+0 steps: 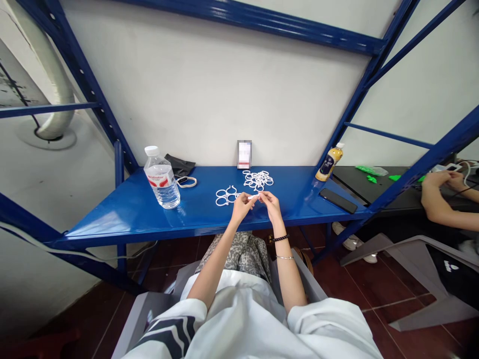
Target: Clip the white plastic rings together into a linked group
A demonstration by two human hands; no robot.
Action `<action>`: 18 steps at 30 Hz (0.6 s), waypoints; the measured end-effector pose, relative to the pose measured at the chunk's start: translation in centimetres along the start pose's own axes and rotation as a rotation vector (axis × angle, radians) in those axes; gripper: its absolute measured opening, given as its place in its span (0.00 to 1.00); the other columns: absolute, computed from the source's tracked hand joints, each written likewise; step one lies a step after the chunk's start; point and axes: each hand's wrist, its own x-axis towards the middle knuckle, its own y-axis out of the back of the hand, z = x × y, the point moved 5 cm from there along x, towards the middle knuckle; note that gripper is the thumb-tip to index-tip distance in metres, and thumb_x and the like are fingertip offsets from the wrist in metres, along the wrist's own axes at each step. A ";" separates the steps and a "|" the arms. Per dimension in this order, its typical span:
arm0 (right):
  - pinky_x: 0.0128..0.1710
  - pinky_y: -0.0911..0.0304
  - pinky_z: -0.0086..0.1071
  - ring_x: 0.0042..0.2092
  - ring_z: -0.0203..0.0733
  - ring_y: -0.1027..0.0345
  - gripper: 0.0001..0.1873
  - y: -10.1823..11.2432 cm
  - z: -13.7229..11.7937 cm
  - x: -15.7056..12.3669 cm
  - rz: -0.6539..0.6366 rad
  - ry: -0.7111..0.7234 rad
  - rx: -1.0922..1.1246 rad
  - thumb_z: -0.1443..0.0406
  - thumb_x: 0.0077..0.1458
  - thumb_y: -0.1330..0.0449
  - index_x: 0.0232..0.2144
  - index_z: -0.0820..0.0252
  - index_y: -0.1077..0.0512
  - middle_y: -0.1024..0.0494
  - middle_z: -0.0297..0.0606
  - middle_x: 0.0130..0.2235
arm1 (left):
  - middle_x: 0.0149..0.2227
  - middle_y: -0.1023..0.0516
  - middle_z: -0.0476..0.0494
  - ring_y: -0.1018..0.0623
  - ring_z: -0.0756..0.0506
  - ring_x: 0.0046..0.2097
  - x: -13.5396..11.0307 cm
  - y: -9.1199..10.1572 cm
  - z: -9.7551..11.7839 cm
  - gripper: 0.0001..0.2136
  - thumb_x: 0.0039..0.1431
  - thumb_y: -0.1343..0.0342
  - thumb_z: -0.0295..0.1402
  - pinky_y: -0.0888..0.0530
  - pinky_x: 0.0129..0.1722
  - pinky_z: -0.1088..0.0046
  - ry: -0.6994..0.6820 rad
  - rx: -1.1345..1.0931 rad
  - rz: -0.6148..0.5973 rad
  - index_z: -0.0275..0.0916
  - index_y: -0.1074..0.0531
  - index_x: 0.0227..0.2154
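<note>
Just above the front part of the blue table, my left hand and my right hand meet fingertip to fingertip. Both are closed on one small white plastic piece, which looks like a ring seen edge-on; the fingers cover much of it. To the left of my left hand lie several white plastic rings, some with a small gap and tabs. Behind my hands is a loose pile of similar white rings. A bead bracelet and a thin bangle circle my right wrist.
A large water bottle stands at left, near a watch-like band and a black bag. A phone leans on the wall. At right are a yellow drink bottle and a dark phone. Another person's hands work farther right.
</note>
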 end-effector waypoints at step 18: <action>0.40 0.32 0.34 0.36 0.41 0.27 0.19 -0.1 -0.1 0.0 -0.053 -0.007 0.060 0.50 0.43 0.31 0.33 0.56 0.23 0.20 0.35 0.33 | 0.25 0.24 0.50 0.24 0.50 0.26 0.0 -0.5 -0.2 0.24 0.50 0.36 0.47 0.27 0.28 0.76 -0.022 -0.031 -0.103 0.37 0.29 0.45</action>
